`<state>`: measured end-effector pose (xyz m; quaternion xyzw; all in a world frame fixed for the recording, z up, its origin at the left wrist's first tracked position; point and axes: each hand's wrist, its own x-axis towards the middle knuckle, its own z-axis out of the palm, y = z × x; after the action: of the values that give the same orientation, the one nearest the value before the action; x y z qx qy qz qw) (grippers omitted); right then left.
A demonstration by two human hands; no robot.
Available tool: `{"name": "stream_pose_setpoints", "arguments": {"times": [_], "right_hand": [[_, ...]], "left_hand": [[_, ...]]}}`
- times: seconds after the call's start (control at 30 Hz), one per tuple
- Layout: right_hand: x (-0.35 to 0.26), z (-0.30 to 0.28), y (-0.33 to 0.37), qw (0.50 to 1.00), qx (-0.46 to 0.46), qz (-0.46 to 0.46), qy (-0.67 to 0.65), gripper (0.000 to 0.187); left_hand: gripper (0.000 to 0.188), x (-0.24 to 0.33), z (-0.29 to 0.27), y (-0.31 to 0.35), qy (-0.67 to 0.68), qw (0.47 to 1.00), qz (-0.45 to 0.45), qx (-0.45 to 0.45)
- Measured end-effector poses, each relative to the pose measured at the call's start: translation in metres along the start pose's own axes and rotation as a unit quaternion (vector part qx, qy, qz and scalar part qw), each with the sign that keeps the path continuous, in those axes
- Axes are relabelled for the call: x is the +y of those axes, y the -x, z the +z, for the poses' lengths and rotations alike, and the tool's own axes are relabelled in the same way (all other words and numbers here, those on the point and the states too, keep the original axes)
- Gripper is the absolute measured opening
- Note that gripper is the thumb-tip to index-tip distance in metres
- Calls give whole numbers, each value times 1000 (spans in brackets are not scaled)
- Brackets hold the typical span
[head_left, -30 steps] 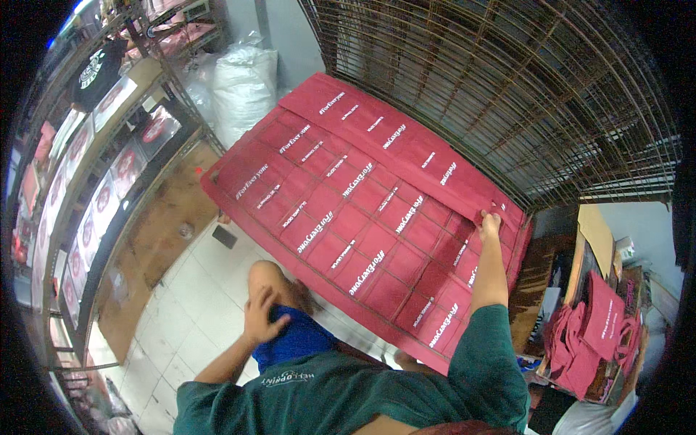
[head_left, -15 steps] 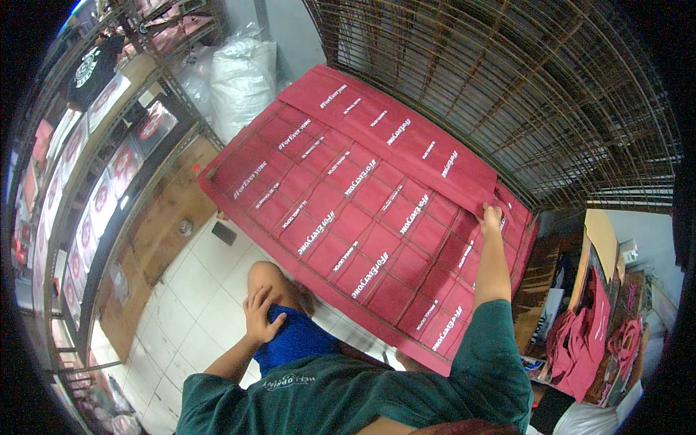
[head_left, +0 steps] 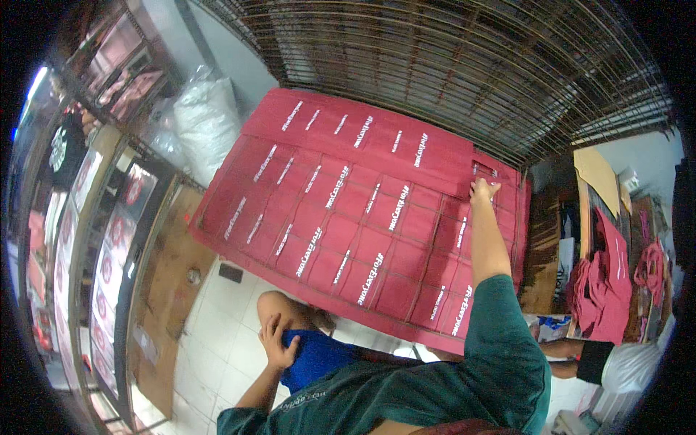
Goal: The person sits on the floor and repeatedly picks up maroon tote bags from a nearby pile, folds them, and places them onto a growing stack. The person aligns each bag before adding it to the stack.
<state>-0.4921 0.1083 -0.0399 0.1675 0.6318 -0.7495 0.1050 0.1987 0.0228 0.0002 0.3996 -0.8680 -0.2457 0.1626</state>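
Currently right hand [head_left: 483,191] pinching top edge of red fabric sheets [head_left: 348,217], white label strips in rows, left hand [head_left: 275,341] flat on knee [head_left: 279,308], white plastic sack [head_left: 206,119] behind, wire rack [head_left: 471,65] above.

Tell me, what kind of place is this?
Probably a small printing or garment workshop: rows of printed red fabric pieces cover a large table, wire drying racks stand behind, and more red pieces are heaped nearby.
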Motion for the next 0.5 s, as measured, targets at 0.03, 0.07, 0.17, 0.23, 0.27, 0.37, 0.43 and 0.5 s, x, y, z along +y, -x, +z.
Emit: {"name": "stream_pose_setpoints", "arguments": {"times": [0.03,0.07,0.17,0.23,0.27,0.37,0.43,0.5], "right_hand": [[1,-1,-3,1000,-15,0,7,87],[2,-2,-5,1000,1,3,12,87],[8,0,-6,999,31,29,32,87],[8,-17,-24,997,46,61,33,89],[10,-28,-37,993,94,-19,63,89],[26,-50,2,964,122,-178,154,88],[16,-68,73,920,72,-337,185,89],[-19,-106,151,923,-12,-342,174,84]], "left_hand": [[52,-3,1,1,-8,1000,-3,-5],[52,-3,0,1,-6,1000,0,-3],[53,-8,3,2,6,1000,-2,-1],[52,-4,4,-5,10,1000,10,5],[52,-1,5,-14,15,1000,25,4],[53,-4,7,-9,8,1000,25,7],[54,0,2,-5,7,1000,24,-8],[53,-6,8,0,21,999,48,-7]]}}
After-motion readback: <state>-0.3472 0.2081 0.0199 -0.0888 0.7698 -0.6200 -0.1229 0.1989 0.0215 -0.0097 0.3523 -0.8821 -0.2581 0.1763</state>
